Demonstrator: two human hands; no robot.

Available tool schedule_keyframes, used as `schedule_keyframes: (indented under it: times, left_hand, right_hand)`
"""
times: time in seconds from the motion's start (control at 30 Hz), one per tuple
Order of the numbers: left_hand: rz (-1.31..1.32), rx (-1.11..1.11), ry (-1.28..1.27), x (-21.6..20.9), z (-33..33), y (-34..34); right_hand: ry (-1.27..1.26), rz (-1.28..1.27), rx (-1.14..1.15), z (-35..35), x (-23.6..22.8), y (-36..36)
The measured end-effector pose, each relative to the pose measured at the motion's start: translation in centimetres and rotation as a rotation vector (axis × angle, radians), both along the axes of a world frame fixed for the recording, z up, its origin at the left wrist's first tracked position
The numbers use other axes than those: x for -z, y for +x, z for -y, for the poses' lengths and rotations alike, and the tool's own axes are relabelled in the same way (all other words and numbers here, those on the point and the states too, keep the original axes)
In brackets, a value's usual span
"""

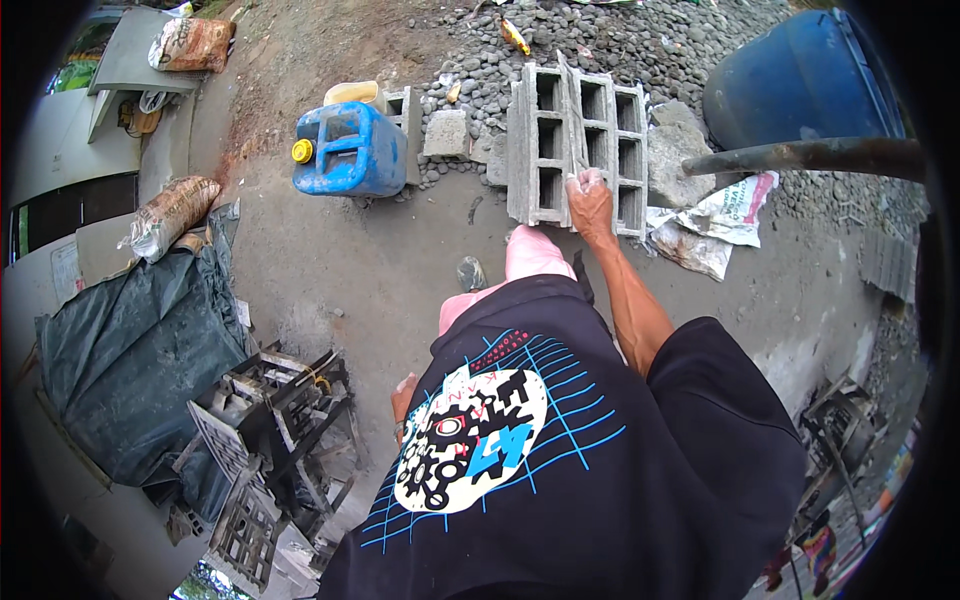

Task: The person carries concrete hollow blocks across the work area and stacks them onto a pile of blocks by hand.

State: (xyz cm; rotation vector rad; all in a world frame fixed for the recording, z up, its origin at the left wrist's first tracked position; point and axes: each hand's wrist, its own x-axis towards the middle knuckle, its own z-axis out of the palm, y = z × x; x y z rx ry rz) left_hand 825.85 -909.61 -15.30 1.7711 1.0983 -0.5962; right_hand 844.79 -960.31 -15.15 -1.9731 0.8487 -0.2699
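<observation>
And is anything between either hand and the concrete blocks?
Nothing visible for the right hand: it is on the concrete blocks, toward their near side. Between the left hand and the blocks, the pink trousers lie across in this view.

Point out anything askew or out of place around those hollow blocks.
The hollow blocks at the right hand look uneven: the middle one juts past its neighbours at the far edge. Crumpled sacking lies on the ground to their right, and a yellow scrap sits on the gravel beyond, like litter.
</observation>
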Motion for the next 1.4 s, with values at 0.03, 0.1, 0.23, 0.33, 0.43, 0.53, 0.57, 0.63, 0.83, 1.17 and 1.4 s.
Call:
schedule_keyframes:
  times: [0.03,0.1,0.23,0.33,0.43,0.53,0.57,0.63,0.83,1.17,1.4]
  left_hand:
    - [0.0,0.002,-0.005,0.3,-0.2,0.0]
    - [-0.014,0.053,-0.022,-1.4,1.4,2.3]
    - [-0.003,0.097,-0.052,-4.3,4.5,6.2]
    - [-0.004,0.185,0.031,-5.2,5.5,7.9]
    - [0.025,0.114,-0.037,-3.6,4.5,8.0]
    - [0.011,0.158,-0.018,-4.1,5.0,8.3]
    - [-0.006,0.226,0.028,-4.6,5.5,8.5]
    - [-0.007,0.21,0.017,-4.4,5.2,7.8]
    - [-0.025,0.175,-0.028,-4.5,5.6,6.8]
    - [-0.013,0.157,-0.01,-4.5,7.3,7.2]
    - [-0.029,0.141,-0.018,-4.9,8.6,7.3]
  right_hand:
    - [-0.005,0.0,0.002,0.5,0.0,-0.7]
    - [-0.252,-0.035,-0.029,1.9,0.4,-2.4]
    - [-0.362,-0.169,-0.031,4.5,1.0,-4.9]
    - [-0.407,-0.247,-0.026,6.0,1.9,-5.5]
    - [-0.447,-0.294,-0.051,6.9,2.8,-6.4]
    - [-0.461,-0.353,-0.071,7.3,3.8,-6.8]
    - [-0.459,-0.342,-0.059,7.4,4.0,-6.8]
    - [-0.449,-0.332,-0.052,7.2,4.6,-7.1]
    - [-0.444,-0.407,-0.027,7.8,5.9,-6.1]
    - [-0.529,-0.371,-0.175,7.9,8.0,-8.0]
    - [-0.477,-0.397,-0.279,7.6,8.3,-8.5]
